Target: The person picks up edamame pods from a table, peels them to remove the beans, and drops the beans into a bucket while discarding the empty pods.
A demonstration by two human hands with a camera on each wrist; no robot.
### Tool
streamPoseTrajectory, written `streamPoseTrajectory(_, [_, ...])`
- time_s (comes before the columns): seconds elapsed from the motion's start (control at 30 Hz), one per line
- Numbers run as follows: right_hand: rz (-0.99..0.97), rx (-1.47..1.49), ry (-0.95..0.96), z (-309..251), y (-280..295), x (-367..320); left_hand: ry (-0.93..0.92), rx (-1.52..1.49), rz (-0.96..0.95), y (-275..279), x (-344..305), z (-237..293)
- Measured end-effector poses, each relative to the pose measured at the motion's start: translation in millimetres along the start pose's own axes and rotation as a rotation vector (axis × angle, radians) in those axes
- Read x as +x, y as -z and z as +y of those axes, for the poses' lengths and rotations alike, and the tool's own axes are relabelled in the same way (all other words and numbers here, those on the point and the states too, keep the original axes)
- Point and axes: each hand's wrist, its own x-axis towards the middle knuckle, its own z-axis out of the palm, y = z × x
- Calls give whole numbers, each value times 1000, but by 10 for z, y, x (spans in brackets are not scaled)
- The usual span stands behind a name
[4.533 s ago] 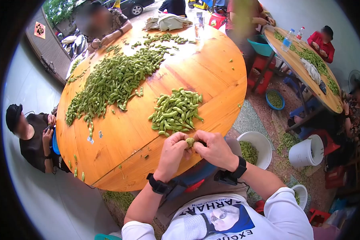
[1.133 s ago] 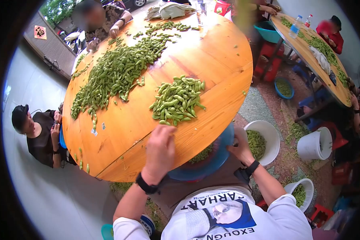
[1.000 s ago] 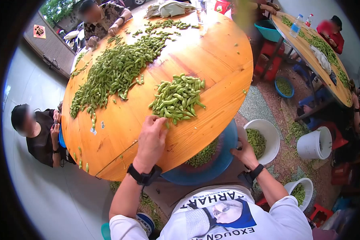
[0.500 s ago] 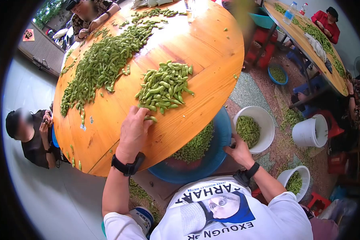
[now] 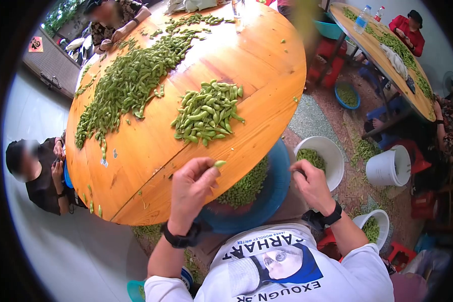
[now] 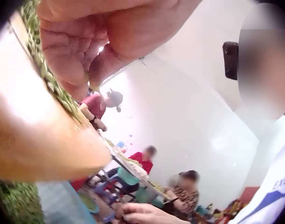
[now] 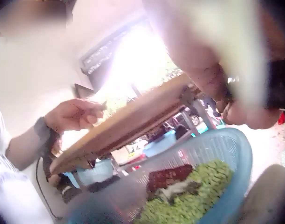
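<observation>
My left hand pinches an edamame pod between thumb and fingertips, just above the near edge of the round wooden table. Beyond it on the tabletop lies a small pile of pods. My right hand hovers at the right side of the blue basin, fingers loosely curled, with nothing seen in them. In the right wrist view that hand is blurred above the basket-like rim. Shelled green beans fill part of the basin on my lap, partly under the table edge.
A larger heap of pods spreads across the far left of the table. White buckets stand on the floor to the right, one holding pods or husks. Other people sit around this table and a second table at right.
My left hand reached to the small pile, took a pod, and has drawn it back toward the table edge. My right hand has left the basin rim and moved slightly up.
</observation>
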Motion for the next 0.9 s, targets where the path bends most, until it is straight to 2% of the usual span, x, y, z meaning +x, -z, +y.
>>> streamPoseTrajectory(0.03, [-7, 86, 56, -211, -22, -11, 18, -85, -13, -70, -60, 0])
streamPoseTrajectory(0.07, [8, 78, 263, -307, -63, 1, 19, -88, -20, -139, -107, -14])
streamPoseTrajectory(0.13, [-21, 122, 420, -591, -151, -2, 44, -165, -6, -271, -192, -46])
streamPoseTrajectory(0.23, [-34, 83, 416, -828, -288, -40, 39, -209, 14, -396, -292, -45])
streamPoseTrajectory(0.5, [-80, 80, 455, -824, -401, -34, -24, -319, 16, -473, -380, -151])
streamPoseTrajectory(0.6, [-113, 93, 366, -848, -383, -63, -48, -289, 12, -495, -388, -196])
streamPoseTrajectory(0.83, [-25, 60, 448, -856, -406, -95, -97, -231, -5, -527, -426, -195])
streamPoseTrajectory(0.9, [9, 34, 475, -853, -437, -86, -196, -149, 24, -577, -436, -189])
